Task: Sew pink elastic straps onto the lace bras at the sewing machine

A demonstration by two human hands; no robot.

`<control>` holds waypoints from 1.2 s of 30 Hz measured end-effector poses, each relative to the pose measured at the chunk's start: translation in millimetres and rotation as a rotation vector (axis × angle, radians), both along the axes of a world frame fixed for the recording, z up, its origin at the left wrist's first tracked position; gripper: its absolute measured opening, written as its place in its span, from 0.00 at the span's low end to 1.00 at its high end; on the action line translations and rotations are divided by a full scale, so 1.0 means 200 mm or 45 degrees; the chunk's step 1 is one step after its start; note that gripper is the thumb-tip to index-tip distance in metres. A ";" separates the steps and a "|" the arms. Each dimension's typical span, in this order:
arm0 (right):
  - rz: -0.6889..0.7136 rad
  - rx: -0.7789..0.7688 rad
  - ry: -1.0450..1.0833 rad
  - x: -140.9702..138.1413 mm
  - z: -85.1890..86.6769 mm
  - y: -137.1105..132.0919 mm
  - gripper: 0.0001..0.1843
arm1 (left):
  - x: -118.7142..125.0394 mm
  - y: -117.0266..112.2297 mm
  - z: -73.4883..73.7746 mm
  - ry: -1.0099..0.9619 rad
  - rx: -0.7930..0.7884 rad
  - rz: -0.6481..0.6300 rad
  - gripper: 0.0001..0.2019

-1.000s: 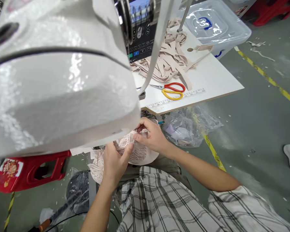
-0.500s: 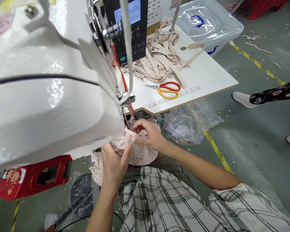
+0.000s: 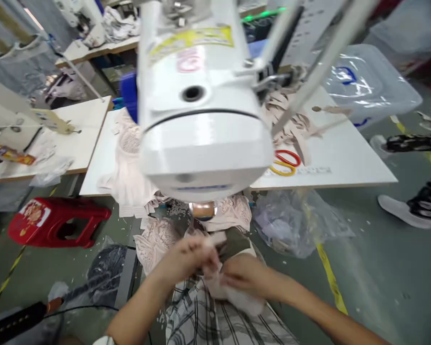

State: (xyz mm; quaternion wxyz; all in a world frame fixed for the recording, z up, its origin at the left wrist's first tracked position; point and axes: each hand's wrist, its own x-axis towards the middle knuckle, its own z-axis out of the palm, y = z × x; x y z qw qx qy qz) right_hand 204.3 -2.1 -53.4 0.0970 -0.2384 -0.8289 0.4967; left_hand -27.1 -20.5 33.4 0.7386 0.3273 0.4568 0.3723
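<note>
My left hand (image 3: 194,254) is closed on a pale pink lace bra piece (image 3: 213,282), low in front of my lap. Beside it, my right hand (image 3: 246,275) also grips the piece, lower down. Motion smears both hands and the fabric, so the exact finger positions are hard to read. A short pale strip (image 3: 217,238) sticks up by my left fingers. Just beyond my hands is the white sewing machine (image 3: 204,148), whose head hides its needle area. More pink lace fabric (image 3: 233,211) lies under the machine, and another lace piece (image 3: 154,242) hangs left of my hands.
Pink bra pieces (image 3: 127,172) lie left of the machine on the white table (image 3: 348,158). Red-and-yellow scissors (image 3: 287,163) and pale straps (image 3: 290,127) lie right. A plastic bag (image 3: 294,225) and red stool (image 3: 61,223) stand below. Another person's shoe (image 3: 405,211) is at right.
Both hands have pulled back from the needle area toward my lap, bringing the bra piece along. My view has swung left, so the machine now appears more central.
</note>
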 end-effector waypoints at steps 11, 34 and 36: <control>-0.240 -0.083 -0.202 0.27 0.03 0.29 0.22 | -1.10 -0.11 0.15 -0.501 0.349 1.518 0.16; -0.407 -0.266 0.068 -0.20 0.25 0.21 0.16 | 0.01 -0.03 -0.07 0.852 0.385 -0.084 0.15; -0.345 -0.202 0.023 -0.19 0.27 0.23 0.13 | 0.02 -0.02 -0.06 0.952 0.485 -0.163 0.15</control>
